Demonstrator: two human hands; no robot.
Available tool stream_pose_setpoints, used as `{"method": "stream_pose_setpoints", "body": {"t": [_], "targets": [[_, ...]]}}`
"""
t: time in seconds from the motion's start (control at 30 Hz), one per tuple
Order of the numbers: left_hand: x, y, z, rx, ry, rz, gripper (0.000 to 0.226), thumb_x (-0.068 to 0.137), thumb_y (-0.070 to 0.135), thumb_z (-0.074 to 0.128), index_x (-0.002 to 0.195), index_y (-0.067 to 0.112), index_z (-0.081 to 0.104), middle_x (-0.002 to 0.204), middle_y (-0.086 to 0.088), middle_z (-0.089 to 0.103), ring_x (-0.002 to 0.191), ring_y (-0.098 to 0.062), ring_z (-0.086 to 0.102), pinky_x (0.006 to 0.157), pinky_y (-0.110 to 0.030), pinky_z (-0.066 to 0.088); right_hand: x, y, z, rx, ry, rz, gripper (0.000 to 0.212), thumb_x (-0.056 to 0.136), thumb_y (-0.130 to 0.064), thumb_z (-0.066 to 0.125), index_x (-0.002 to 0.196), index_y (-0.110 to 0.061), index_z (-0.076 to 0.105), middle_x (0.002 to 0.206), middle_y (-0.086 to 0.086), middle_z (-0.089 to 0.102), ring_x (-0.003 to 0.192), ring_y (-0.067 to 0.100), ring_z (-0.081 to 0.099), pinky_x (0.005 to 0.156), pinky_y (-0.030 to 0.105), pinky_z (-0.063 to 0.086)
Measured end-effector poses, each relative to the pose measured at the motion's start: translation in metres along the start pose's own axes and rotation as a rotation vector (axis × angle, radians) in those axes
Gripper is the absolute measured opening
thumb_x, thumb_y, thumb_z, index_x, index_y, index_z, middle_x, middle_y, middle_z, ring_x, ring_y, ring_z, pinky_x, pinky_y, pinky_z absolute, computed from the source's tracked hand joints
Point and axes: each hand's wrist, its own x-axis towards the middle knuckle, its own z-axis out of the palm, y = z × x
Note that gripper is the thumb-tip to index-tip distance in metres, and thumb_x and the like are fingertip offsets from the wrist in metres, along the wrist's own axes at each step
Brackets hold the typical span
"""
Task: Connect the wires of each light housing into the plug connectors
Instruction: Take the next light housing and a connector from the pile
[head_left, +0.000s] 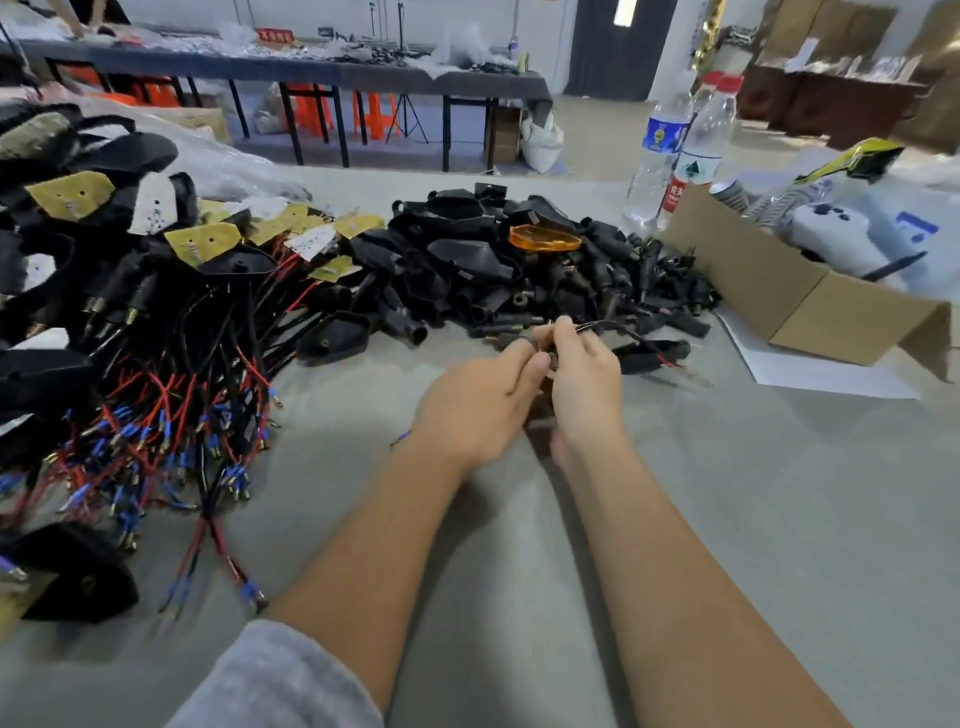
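Although no count can be taken, a large heap of black light housings with yellow and white circuit boards (104, 270) is seen along the left edge of the grey cloth-covered table (727, 519). Their red and black wires are fanned toward the near left corner and end in blue-sleeved brass terminals (130, 447), which suggests that these pieces have already been worked, though that is judged and not certain.

Toward the middle, by the far edge, a second heap of black plastic housings and sleeves (467, 260) is piled, with one orange translucent lens (544, 238) lying on top. This heap is judged to be what is left, so the task appears partly done with much remaining.

Just in front of that heap, the left hand (478, 405) and the right hand (584, 384) are held together above the cloth. The fingers of both are curled around a thin black cable with red and black wire ends (623, 332), which trails to the right toward a black housing on the cloth. A small part is pinched between the hands, but whether a connector is already seated cannot be told.

At the far right corner, two clear plastic water bottles (680, 150) and an open brown cardboard box (810, 296) are stood.
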Motion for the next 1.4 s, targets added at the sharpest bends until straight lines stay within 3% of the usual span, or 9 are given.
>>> {"method": "stream_pose_setpoints", "body": {"t": [0.17,0.47,0.6,0.67,0.8,0.93,1.03,1.23,1.4], "targets": [[0.002,-0.014,-0.002,-0.127,0.088,-0.067,0.027,0.099,0.049,0.04,0.086,0.029,0.051,0.07,0.007,0.06,0.066,-0.009,0.055,0.058,-0.033,0.04,0.007,0.002,-0.01,-0.042,0.032,-0.049,0.032,0.101,-0.036,0.051,0.077,-0.021,0.067,0.047,-0.015,0.045,0.044,0.002,0.041,0.05,0.021,0.04],[-0.007,-0.025,-0.011,0.021,0.168,-0.016,0.017,0.099,0.04,0.045,0.107,0.037,0.06,0.07,0.01,0.057,0.072,-0.017,0.056,0.054,-0.03,0.038,0.002,0.005,-0.001,-0.181,-0.156,-0.121,0.013,0.094,-0.022,0.063,0.084,-0.016,0.068,0.054,-0.01,0.055,0.047,0.005,0.045,0.047,0.018,0.039],[-0.006,-0.026,-0.01,0.054,0.206,-0.037,0.023,0.096,0.032,0.049,0.115,0.027,0.061,0.104,0.002,0.066,0.102,-0.022,0.057,0.08,-0.041,0.049,0.01,0.003,-0.005,-0.23,0.131,-0.179,0.017,0.089,-0.022,0.063,0.072,-0.02,0.068,0.081,-0.011,0.063,0.068,0.001,0.054,0.066,0.019,0.045],[-0.005,-0.027,-0.007,0.098,0.165,-0.055,0.024,0.095,0.028,0.05,0.115,0.024,0.063,0.107,-0.001,0.063,0.106,-0.024,0.054,0.087,-0.042,0.046,0.015,-0.001,-0.013,-0.342,0.263,-0.253,0.016,0.086,-0.018,0.058,0.075,-0.014,0.069,0.086,-0.013,0.056,0.064,-0.011,0.049,0.058,0.006,0.036],[-0.005,-0.03,-0.009,0.005,0.095,-0.121,0.021,0.094,0.025,0.054,0.11,0.021,0.067,0.1,0.0,0.057,0.103,-0.022,0.053,0.093,-0.038,0.044,0.021,-0.003,-0.026,-0.566,0.33,-0.167,0.016,0.087,-0.027,0.053,0.09,-0.028,0.069,0.122,-0.003,0.05,0.072,-0.018,0.049,0.057,0.017,0.032],[-0.013,-0.031,-0.014,-0.304,0.173,-0.171,0.015,0.094,0.018,0.054,0.098,0.023,0.068,0.086,0.009,0.058,0.076,0.005,0.053,0.068,-0.007,0.041,0.021,0.0,-0.023,-0.777,0.268,-0.191,0.023,0.092,-0.034,0.049,0.076,-0.02,0.058,0.111,0.011,0.063,0.082,0.018,0.053,0.068,0.028,0.032],[-0.021,-0.033,-0.016,-0.455,0.323,-0.233,0.02,0.094,0.016,0.052,0.089,0.025,0.068,0.073,-0.001,0.061,0.058,0.002,0.048,0.053,-0.008,0.036,0.018,0.004,-0.018,-0.851,0.228,-0.207,0.042,0.095,-0.042,0.048,0.061,-0.019,0.042,0.093,0.011,0.06,0.071,0.022,0.047,0.063,0.03,0.029],[-0.018,-0.032,-0.024,-0.824,0.483,-0.375,0.026,0.098,0.013,0.043,0.086,0.023,0.065,0.091,0.002,0.064,0.085,-0.01,0.059,0.08,-0.025,0.051,0.0,0.0,-0.005,-0.449,0.16,-0.305,0.034,0.095,-0.031,0.054,0.062,-0.022,0.054,0.067,-0.007,0.055,0.061,0.005,0.048,0.056,0.027,0.037],[-0.014,-0.037,-0.035,-1.028,0.412,-0.486,0.023,0.1,0.018,0.041,0.093,0.02,0.062,0.103,-0.007,0.066,0.083,-0.022,0.069,0.076,-0.03,0.058,-0.018,0.002,0.016,-0.132,-0.044,-0.294,0.028,0.099,-0.021,0.05,0.073,-0.016,0.06,0.063,-0.003,0.061,0.061,0.011,0.054,0.057,0.031,0.047]]}}
